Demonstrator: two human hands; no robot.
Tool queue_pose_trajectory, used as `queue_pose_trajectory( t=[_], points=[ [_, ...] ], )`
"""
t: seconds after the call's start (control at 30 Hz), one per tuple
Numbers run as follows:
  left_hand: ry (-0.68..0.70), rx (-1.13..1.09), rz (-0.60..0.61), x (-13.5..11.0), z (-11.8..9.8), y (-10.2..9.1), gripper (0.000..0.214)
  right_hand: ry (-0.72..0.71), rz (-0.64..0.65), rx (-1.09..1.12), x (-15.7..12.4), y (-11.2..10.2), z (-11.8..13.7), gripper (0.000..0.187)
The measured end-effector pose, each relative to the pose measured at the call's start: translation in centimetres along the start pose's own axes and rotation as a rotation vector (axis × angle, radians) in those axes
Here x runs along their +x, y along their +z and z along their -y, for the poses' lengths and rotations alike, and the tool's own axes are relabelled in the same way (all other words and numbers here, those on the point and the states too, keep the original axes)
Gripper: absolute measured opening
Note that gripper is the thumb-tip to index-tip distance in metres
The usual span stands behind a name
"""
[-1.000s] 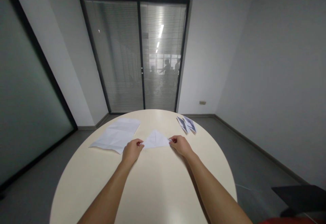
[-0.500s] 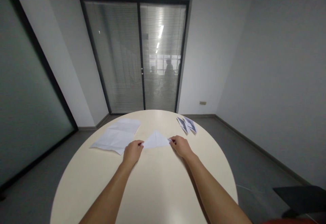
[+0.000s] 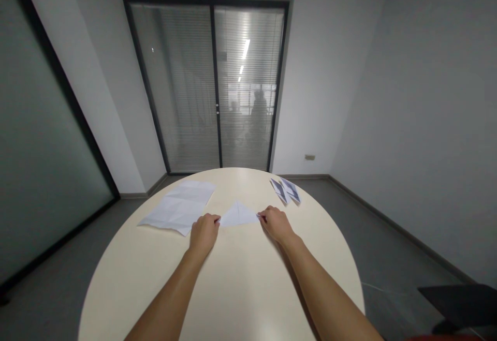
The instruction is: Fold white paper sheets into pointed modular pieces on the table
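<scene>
Both hands at work on a white paper triangle (image 3: 238,213), lying on the round cream table (image 3: 229,289), centre, toward the far half. Peak points away from the wearer, long edge faces the wearer, a faint crease runs down from the peak.

Left hand (image 3: 204,232): thumb and fingers closed together, pinching the triangle's left corner. Right hand (image 3: 275,222): same, pinching the right corner; a small bit of paper shows at the fingertips. Both forearms rest low over the tabletop.

Large white sheet (image 3: 176,205) lies left of the triangle, creased, near edge slightly lifted; its near right corner sits just beside the left hand.

Two folded paper pieces (image 3: 285,191) sit side by side near the table's far right edge, beyond the right hand. White with dark grey-blue patches; too small to tell whether the patches are print, lettering or shadow.

Beyond the table: dark-framed glass panels (image 3: 177,98) with blinds, blurred silhouette (image 3: 259,105) behind the right panel. Small wall plate (image 3: 309,157) low on the wall, any marking too small to read. Black flat object (image 3: 460,302) at lower right, partly cut off.
</scene>
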State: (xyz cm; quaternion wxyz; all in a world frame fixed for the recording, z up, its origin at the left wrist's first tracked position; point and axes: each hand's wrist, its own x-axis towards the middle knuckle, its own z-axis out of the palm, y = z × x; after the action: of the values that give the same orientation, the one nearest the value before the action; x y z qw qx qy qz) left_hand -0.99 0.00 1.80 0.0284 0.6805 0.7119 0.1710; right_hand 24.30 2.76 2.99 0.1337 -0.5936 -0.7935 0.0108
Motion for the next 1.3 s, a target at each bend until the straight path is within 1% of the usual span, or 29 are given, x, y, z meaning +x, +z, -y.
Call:
queue_pose_trajectory(
  t=[0.3, 0.4, 0.57, 0.7, 0.83, 1.0, 1.07, 1.3],
  points=[
    [0.013, 0.105, 0.007, -0.3, -0.7, -0.2, 0.031, 0.006, 0.031, -0.134, 0.0, 0.0, 1.2, 0.032],
    [0.033, 0.173, 0.012, -0.6, -1.1, -0.4, 0.034, 0.042, 0.051, -0.188, -0.3, -0.2, 2.3, 0.033],
    [0.071, 0.292, 0.012, -1.3, -2.3, -0.8, 0.038, 0.133, 0.076, -0.256, -1.2, -0.6, 4.8, 0.04],
    [0.076, 0.328, 0.01, -1.8, -3.2, -1.1, 0.039, 0.145, 0.087, -0.279, -1.9, -0.4, 6.2, 0.04],
    [0.078, 0.316, 0.008, -2.0, -3.7, -1.3, 0.039, 0.129, 0.067, -0.243, -2.2, 0.4, 6.6, 0.044],
    [0.07, 0.314, 0.013, -2.2, -4.0, -1.3, 0.039, 0.144, -0.011, -0.155, -2.0, 1.6, 6.1, 0.055],
    [0.074, 0.329, 0.014, -2.2, -4.1, -1.2, 0.04, 0.141, 0.001, -0.133, -1.9, 1.7, 6.0, 0.06],
    [0.078, 0.357, -0.001, -2.3, -5.1, -0.6, 0.042, 0.089, 0.127, -0.033, -1.8, 1.8, 6.2, 0.075]
  ],
)
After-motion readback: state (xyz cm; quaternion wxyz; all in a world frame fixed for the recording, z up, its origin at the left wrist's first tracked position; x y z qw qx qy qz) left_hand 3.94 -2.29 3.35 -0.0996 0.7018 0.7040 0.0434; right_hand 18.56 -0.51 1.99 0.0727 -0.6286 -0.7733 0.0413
